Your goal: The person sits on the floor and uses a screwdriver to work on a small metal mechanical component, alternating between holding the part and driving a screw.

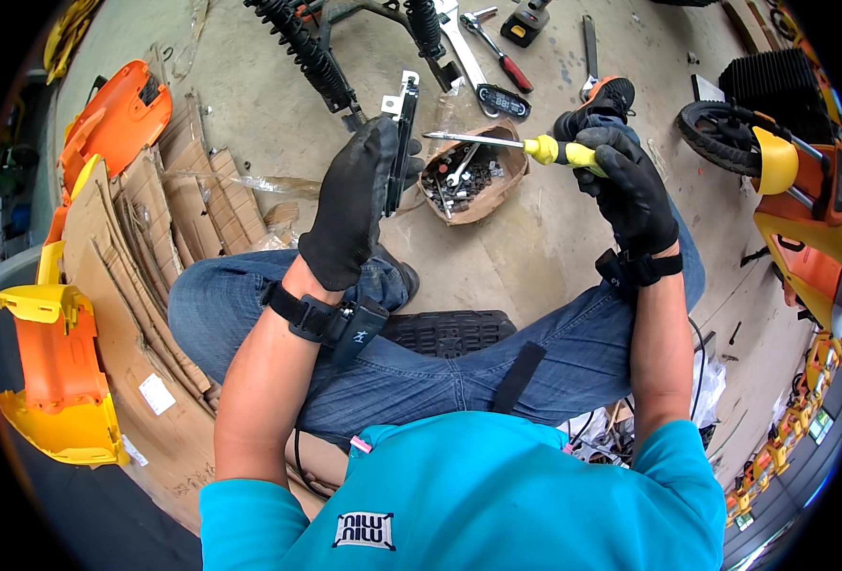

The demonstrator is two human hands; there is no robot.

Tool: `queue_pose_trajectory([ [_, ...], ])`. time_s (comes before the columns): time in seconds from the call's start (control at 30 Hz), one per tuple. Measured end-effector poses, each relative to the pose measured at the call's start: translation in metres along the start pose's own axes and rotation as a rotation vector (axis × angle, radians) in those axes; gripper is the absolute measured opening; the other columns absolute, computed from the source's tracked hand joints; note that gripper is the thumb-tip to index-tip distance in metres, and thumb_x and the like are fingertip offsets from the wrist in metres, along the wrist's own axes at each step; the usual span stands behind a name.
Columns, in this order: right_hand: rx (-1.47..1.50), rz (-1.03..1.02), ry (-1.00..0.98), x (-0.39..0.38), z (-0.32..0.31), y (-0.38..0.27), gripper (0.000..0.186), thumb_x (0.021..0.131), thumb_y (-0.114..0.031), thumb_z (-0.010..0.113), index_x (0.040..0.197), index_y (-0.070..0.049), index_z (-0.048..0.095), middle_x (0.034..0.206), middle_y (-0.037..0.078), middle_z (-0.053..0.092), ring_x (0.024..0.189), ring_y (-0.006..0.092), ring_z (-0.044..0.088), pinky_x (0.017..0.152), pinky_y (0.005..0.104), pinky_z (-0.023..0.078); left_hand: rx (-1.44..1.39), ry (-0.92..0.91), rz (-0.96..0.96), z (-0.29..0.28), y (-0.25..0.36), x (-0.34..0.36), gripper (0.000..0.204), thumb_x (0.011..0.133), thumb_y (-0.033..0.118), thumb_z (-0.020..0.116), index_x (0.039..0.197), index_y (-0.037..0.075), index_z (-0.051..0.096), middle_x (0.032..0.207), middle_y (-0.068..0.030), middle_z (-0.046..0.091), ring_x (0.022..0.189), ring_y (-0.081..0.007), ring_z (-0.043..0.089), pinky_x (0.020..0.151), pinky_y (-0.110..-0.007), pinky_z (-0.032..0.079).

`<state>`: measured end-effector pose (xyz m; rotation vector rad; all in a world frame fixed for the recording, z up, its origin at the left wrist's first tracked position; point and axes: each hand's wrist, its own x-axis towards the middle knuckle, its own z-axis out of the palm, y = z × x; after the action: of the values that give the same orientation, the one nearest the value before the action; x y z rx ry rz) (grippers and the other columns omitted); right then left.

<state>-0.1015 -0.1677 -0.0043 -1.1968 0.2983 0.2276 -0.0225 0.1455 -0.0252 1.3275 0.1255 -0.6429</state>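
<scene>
My left hand (349,205), in a black glove, grips a flat black part with a silver metal bracket (403,133), held upright on edge. Its far side is turned away from view. In my gloved right hand (627,186) is a screwdriver (546,150) with a yellow and black handle. Its steel shaft points left, and the tip stands a short way right of the black part, apart from it. Below the shaft sits an open cardboard box (479,206) of screws and small hardware, with a wrench (462,164) lying on top.
Beyond the box lie a large adjustable wrench (464,48), a ratchet (499,52), a cordless tool (525,23) and a dark frame with coil springs (297,43). Flattened cardboard (107,247) and orange-yellow panels (57,357) are at left. At right stands an orange-yellow machine with a wheel (721,138).
</scene>
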Motion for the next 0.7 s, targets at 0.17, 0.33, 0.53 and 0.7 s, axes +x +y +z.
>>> queue_pose_trajectory([
  [0.17,-0.009,0.017,-0.014,0.006,-0.006,0.005,0.029,0.094,-0.025,0.065,0.115,-0.004,0.062,0.095,0.003,0.060,0.081,0.0105,0.055,0.071,0.0236,0.047,0.029,-0.058,0.013,0.002,-0.003,0.000,0.053,0.101,0.050,0.050,0.123,0.002,0.056,0.107,-0.0071,0.064,0.094,-0.0137,0.063,0.082,-0.026,0.051],
  [0.33,-0.010,0.024,-0.002,0.007,-0.003,0.010,0.030,0.094,-0.025,0.066,0.114,-0.004,0.062,0.095,0.003,0.060,0.081,0.0102,0.055,0.071,0.0240,0.047,0.009,-0.043,-0.023,0.007,-0.003,0.000,0.052,0.101,0.049,0.049,0.122,0.003,0.057,0.103,-0.0065,0.065,0.090,-0.0130,0.062,0.078,-0.025,0.051],
  [0.53,-0.002,0.060,0.000,0.006,-0.002,0.006,0.031,0.093,-0.026,0.067,0.115,-0.004,0.061,0.095,0.004,0.060,0.081,0.0102,0.055,0.071,0.0239,0.047,0.025,-0.063,-0.043,0.009,0.003,-0.003,0.051,0.101,0.049,0.049,0.122,0.003,0.057,0.099,-0.0059,0.065,0.086,-0.0114,0.062,0.076,-0.024,0.051],
  [0.7,-0.007,0.055,0.006,0.005,0.002,0.004,0.029,0.093,-0.025,0.066,0.114,-0.004,0.062,0.094,0.003,0.060,0.081,0.0103,0.055,0.071,0.0235,0.047,-0.002,-0.045,-0.017,0.011,0.000,-0.003,0.051,0.102,0.049,0.048,0.121,0.002,0.056,0.100,-0.0073,0.064,0.088,-0.0115,0.062,0.076,-0.024,0.051],
])
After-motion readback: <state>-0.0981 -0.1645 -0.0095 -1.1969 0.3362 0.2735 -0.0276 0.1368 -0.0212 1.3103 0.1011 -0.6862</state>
